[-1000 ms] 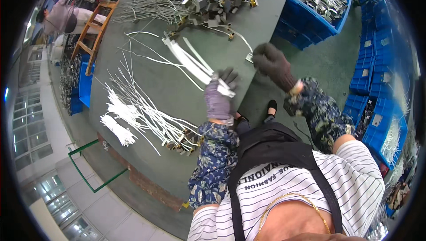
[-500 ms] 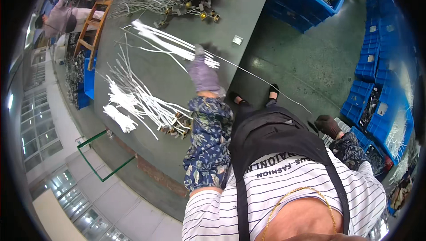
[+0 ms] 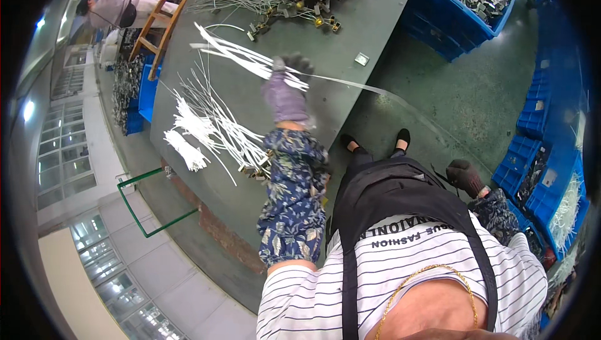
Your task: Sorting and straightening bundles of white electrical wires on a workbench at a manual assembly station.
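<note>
left hand (image 3: 287, 93), purple-grey glove: fingers closed round white strips (image 3: 241, 54), over grey table (image 3: 335, 99).
pale strand (image 3: 350, 81), blurred: from that hand past the table's edge.
right hand (image 3: 464, 176), dark glove: curled, cannot tell if gripping; gone from table edge to person's side within the last second, leaving the strips to the left alone.
small square piece (image 3: 362, 59): on table, near edge.

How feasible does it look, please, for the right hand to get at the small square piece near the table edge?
Probably yes: the small square piece lies uncovered near the edge of the table. The right hand is beside the blue crates, though, and a pale strand stretches between.
</note>
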`<state>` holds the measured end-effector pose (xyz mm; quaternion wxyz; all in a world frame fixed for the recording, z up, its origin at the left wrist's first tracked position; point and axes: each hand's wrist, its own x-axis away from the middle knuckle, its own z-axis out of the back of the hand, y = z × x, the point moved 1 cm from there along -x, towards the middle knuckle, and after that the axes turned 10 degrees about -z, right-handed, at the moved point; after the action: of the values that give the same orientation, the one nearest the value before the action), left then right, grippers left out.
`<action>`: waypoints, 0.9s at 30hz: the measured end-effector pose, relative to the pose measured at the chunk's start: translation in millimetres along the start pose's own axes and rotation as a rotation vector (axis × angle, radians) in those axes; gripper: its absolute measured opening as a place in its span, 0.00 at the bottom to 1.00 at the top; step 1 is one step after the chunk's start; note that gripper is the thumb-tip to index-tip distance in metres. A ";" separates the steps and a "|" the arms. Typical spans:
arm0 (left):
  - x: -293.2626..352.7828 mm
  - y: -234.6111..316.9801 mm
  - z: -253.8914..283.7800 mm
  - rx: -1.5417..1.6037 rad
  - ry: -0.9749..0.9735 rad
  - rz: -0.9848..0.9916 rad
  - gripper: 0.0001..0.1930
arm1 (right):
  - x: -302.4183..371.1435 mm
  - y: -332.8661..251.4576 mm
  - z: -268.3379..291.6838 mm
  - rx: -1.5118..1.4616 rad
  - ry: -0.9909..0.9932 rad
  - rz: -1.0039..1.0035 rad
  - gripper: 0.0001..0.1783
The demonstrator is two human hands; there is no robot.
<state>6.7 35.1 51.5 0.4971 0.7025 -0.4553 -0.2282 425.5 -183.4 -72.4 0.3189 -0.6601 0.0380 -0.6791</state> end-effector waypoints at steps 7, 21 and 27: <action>-5.6 -26.8 53.8 -0.008 -0.058 0.082 0.17 | -11.9 13.5 -4.5 0.387 0.206 0.181 0.12; -40.8 9.6 65.0 0.167 0.179 0.040 0.12 | -18.1 0.7 -18.1 0.298 0.054 -0.178 0.14; -39.0 13.9 60.3 0.297 0.192 0.004 0.12 | -18.7 1.4 -22.8 0.306 0.016 -0.141 0.13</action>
<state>-64.4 38.0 34.7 0.4295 0.7859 -0.4357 -0.0892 403.7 -183.9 -92.3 0.3671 -0.5993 -0.1099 -0.7028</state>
